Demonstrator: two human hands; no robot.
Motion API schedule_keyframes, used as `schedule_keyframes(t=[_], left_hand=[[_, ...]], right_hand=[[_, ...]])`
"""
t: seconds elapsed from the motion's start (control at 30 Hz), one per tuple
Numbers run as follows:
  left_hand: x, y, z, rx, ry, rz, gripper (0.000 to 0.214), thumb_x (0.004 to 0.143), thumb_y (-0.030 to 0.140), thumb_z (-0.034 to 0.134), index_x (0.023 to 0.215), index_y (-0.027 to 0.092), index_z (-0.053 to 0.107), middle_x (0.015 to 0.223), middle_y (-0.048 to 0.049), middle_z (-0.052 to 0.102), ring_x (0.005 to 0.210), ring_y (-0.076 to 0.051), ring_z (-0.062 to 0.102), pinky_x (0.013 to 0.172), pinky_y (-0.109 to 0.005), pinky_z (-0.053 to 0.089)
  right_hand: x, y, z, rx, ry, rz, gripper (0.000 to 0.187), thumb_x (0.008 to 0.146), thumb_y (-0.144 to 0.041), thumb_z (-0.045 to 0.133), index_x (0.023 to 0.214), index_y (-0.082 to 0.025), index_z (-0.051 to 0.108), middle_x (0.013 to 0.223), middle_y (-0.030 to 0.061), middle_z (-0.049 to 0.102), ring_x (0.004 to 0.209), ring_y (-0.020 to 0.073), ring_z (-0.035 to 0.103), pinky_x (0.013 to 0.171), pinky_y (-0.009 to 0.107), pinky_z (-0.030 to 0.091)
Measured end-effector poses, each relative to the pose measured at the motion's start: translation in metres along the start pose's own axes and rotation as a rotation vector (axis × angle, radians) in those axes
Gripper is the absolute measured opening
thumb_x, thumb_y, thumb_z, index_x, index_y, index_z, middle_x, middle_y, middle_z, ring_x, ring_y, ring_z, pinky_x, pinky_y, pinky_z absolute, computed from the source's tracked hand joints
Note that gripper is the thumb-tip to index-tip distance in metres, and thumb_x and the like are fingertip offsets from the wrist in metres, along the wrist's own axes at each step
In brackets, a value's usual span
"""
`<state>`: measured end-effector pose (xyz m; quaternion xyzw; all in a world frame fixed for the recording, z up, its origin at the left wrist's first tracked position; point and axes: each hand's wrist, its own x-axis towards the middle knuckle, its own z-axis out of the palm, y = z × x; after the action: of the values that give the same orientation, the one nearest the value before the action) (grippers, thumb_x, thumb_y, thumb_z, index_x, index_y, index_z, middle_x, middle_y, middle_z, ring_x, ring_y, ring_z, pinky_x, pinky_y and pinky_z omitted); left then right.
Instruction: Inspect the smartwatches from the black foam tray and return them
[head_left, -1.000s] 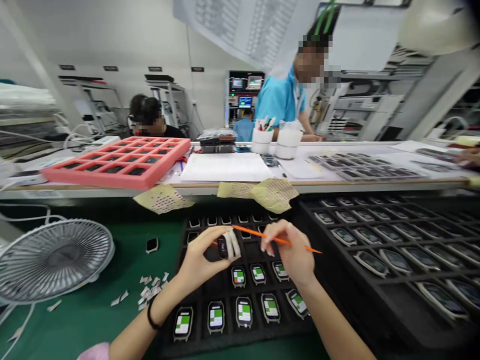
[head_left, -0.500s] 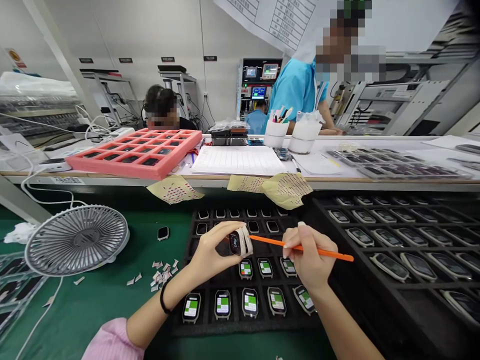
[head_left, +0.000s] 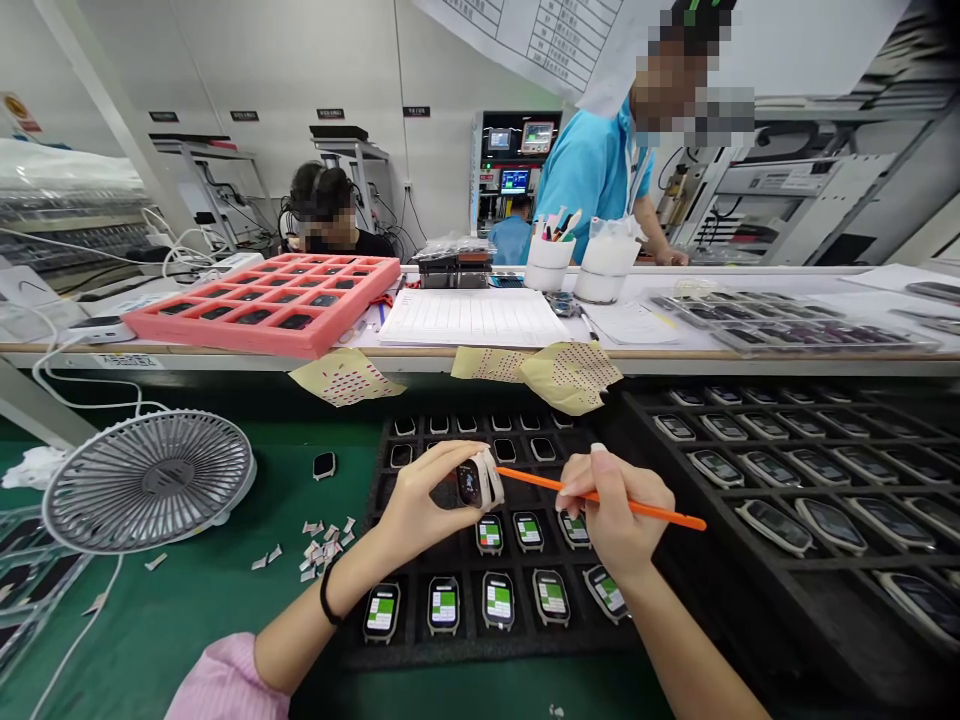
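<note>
Between thumb and fingers, my left hand (head_left: 420, 500) grips a smartwatch case (head_left: 471, 484) by its edges, tilted so its lit screen faces left. In my right hand (head_left: 619, 505) is a thin orange stick (head_left: 540, 482), held like a pen. Its tip meets the right side of the watch, or comes very close; I cannot tell which. Below both hands lies a black foam tray (head_left: 435, 655) with rows of watch cases. Several in the two near rows, such as one watch (head_left: 499, 600), show green and white screens. The right forearm partly covers the tray's right side.
A second black tray of watches (head_left: 780, 525) stands at right. On the green mat are a grey fan (head_left: 150, 480), a lone watch (head_left: 325, 465) and paper scraps (head_left: 322, 548). A shelf above bears a pink tray (head_left: 315, 340) and paper sheet (head_left: 472, 318). Co-workers are beyond.
The camera view has shifted slightly. Both hands keep their hold on the watch and the orange stick, nearly unmoved. The standing co-worker's head and arm have shifted a little.
</note>
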<state>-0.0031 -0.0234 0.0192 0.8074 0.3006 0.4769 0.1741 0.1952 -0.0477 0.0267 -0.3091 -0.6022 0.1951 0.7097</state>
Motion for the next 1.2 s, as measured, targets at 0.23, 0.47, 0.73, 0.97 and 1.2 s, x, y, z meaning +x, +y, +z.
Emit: schedule_keyframes(t=[0.23,0.47,0.73,0.97,1.2], left_hand=[[0.000,0.001,-0.001,0.011,0.000,0.005,0.045,0.072,0.011,0.069,0.116,0.020,0.062,0.112,-0.0099,0.069,0.101,-0.024,0.065,0.081,-0.036,0.058],[-0.001,-0.001,0.001,0.006,0.001,0.011,0.048,0.071,0.009,0.070,0.117,0.018,0.061,0.112,-0.0097,0.068,0.102,-0.023,0.065,0.082,-0.033,0.058],[0.001,0.000,-0.002,0.034,-0.016,-0.038,0.043,0.073,0.015,0.071,0.115,0.019,0.062,0.110,-0.0099,0.068,0.100,-0.023,0.065,0.075,-0.031,0.058],[-0.001,-0.008,-0.001,0.118,-0.027,-0.103,0.044,0.073,0.009,0.065,0.115,0.019,0.061,0.114,-0.0095,0.066,0.099,-0.022,0.065,0.062,-0.024,0.058],[-0.001,-0.010,0.001,0.009,-0.021,-0.134,0.050,0.076,0.027,0.073,0.122,0.021,0.056,0.118,-0.0110,0.063,0.098,-0.022,0.065,0.062,-0.025,0.059]], right_hand=[[-0.003,-0.002,0.001,0.024,-0.038,0.033,0.042,0.095,-0.025,0.047,0.058,-0.021,0.066,0.046,-0.0002,0.059,0.035,0.0102,0.048,0.037,0.026,0.037],[-0.004,-0.001,0.002,0.000,-0.045,0.022,0.041,0.095,-0.023,0.047,0.059,-0.020,0.065,0.046,-0.0010,0.058,0.035,0.0099,0.047,0.037,0.025,0.037],[0.004,-0.004,-0.002,0.057,-0.064,0.072,0.048,0.097,-0.038,0.039,0.065,-0.020,0.069,0.053,0.0034,0.066,0.042,0.0142,0.059,0.040,0.026,0.042],[0.005,0.017,0.022,0.083,-0.358,0.544,0.035,0.072,-0.038,0.075,0.065,-0.021,0.045,0.081,0.0031,0.071,0.077,0.0188,0.068,0.065,0.029,0.054],[0.001,0.029,0.037,0.315,-0.355,0.711,0.049,0.064,-0.037,0.080,0.063,-0.022,0.034,0.064,-0.0068,0.057,0.052,0.0082,0.050,0.053,0.022,0.045]])
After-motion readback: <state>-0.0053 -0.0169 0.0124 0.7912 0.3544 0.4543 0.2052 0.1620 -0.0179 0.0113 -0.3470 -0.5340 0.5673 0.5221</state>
